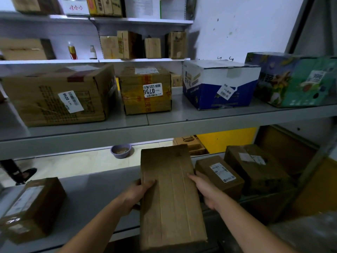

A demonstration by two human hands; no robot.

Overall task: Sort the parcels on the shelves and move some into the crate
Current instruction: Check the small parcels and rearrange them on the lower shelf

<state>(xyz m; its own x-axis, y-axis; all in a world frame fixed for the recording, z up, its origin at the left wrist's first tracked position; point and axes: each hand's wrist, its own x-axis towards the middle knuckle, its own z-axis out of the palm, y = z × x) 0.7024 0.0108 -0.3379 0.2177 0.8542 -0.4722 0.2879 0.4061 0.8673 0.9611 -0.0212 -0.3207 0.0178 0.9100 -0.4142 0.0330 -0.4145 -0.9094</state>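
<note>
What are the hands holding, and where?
A long brown cardboard parcel: the left hand grips its left side, the right hand its right side.

1. A white label [70,101] on the big brown carton [36,106], left on the middle shelf [164,123], read "0246", printed sideways.
2. A second white label [152,90], on the yellow-taped carton [135,99] beside it, showed large digits "075", the next digit unclear, above a barcode.
3. Red characters on a white box [75,2] on the top shelf [142,20] were too blurred to read.
</note>
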